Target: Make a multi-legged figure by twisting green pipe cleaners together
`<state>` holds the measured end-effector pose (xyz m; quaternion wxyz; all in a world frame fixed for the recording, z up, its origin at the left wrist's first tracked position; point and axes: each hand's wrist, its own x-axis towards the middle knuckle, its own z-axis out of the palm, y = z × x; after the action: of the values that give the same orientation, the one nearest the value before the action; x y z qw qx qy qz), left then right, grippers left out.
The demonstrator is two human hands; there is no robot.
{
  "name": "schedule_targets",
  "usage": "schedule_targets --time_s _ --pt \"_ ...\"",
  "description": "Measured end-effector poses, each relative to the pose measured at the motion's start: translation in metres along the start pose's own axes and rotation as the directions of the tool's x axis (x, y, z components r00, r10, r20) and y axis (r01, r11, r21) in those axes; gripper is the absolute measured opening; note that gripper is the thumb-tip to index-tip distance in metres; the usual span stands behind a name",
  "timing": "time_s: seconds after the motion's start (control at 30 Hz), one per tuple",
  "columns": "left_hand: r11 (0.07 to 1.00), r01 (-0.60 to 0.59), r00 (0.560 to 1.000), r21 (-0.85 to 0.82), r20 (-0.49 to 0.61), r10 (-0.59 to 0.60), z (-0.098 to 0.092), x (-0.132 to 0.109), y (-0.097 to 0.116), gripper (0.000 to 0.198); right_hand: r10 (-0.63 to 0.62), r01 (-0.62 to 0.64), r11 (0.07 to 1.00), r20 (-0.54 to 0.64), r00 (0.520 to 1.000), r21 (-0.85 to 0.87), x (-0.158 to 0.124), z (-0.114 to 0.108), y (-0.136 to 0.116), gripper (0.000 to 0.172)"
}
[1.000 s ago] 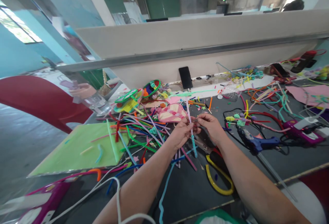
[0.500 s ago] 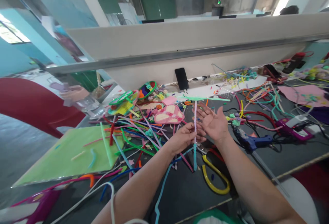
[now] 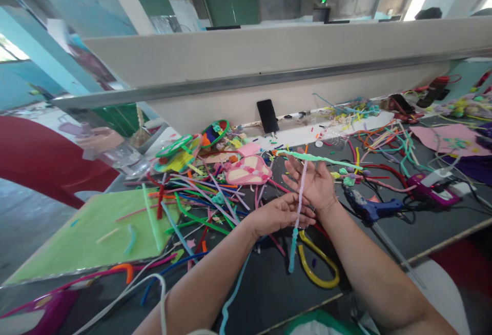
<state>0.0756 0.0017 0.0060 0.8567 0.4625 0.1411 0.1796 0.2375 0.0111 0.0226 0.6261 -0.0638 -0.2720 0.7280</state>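
My left hand (image 3: 280, 215) pinches a twisted pipe cleaner (image 3: 298, 212), pink above and teal below, holding it nearly upright over the dark table (image 3: 269, 283). Just behind it, my right hand (image 3: 313, 183) is spread flat, palm up, with the pink upper part of the pipe cleaner lying across the palm. A heap of loose pipe cleaners (image 3: 200, 191) in many colours lies to the left of my hands. A pink heart-shaped piece (image 3: 248, 171) rests just beyond them.
A yellow curved band (image 3: 317, 271) lies below my hands. A blue glue gun (image 3: 371, 207) sits to the right, a purple one (image 3: 432, 189) farther right. A green sheet (image 3: 96, 227) covers the left side. A phone (image 3: 267, 116) leans on the partition.
My right hand let go of the pipe cleaner and opened flat behind it. My left hand kept its grip and drew it slightly toward me. The camera drifted right.
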Motion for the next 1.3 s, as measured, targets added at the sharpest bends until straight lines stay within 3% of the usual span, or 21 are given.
schedule_targets --time_s 0.23,0.43,0.6,0.67,0.73,0.8,0.87,1.03,1.3 --pt "1.0 0.027 1.0 -0.005 0.001 -0.027 -0.006 -0.001 -0.003 0.036 -0.008 0.005 0.999 -0.07 0.998 -0.051 0.002 -0.005 0.0 0.036" --pt "0.997 0.032 0.999 0.073 -0.007 -0.032 -0.016 -0.007 0.007 0.043 -0.065 0.07 0.996 -0.095 0.993 0.056 0.005 -0.007 0.001 0.036" --pt "0.993 -0.031 0.988 0.11 -0.147 0.047 -0.03 -0.012 0.024 0.038 -0.044 0.049 0.996 -0.067 0.997 0.074 0.006 -0.008 0.002 0.032" --pt "0.98 -0.132 0.943 0.149 -0.287 0.171 -0.037 -0.013 0.031 0.037 -0.026 0.03 0.998 -0.074 0.997 0.054 0.006 -0.009 0.003 0.032" --pt "0.932 -0.244 0.841 0.27 -0.419 0.342 -0.042 -0.012 0.037 0.038 0.014 -0.01 0.999 -0.089 0.996 0.039 0.006 -0.011 0.005 0.031" --pt "0.85 -0.278 0.736 0.448 -0.469 0.488 -0.045 -0.011 0.041 0.039 0.055 -0.051 0.998 -0.099 0.994 0.04 0.007 -0.012 0.008 0.03" --pt "0.765 -0.231 0.685 0.602 -0.458 0.567 -0.046 -0.009 0.041 0.039 0.084 -0.078 0.995 -0.094 0.992 0.064 0.007 -0.014 0.01 0.029" --pt "0.699 -0.122 0.653 0.705 -0.473 0.591 -0.041 -0.004 0.036 0.038 0.093 -0.087 0.994 -0.112 0.989 0.06 0.008 -0.017 0.013 0.029" --pt "0.658 -0.122 0.638 0.743 -0.449 0.625 -0.038 -0.001 0.026 0.032 0.097 -0.079 0.987 -0.13 0.987 0.137 0.009 -0.017 0.01 0.022"
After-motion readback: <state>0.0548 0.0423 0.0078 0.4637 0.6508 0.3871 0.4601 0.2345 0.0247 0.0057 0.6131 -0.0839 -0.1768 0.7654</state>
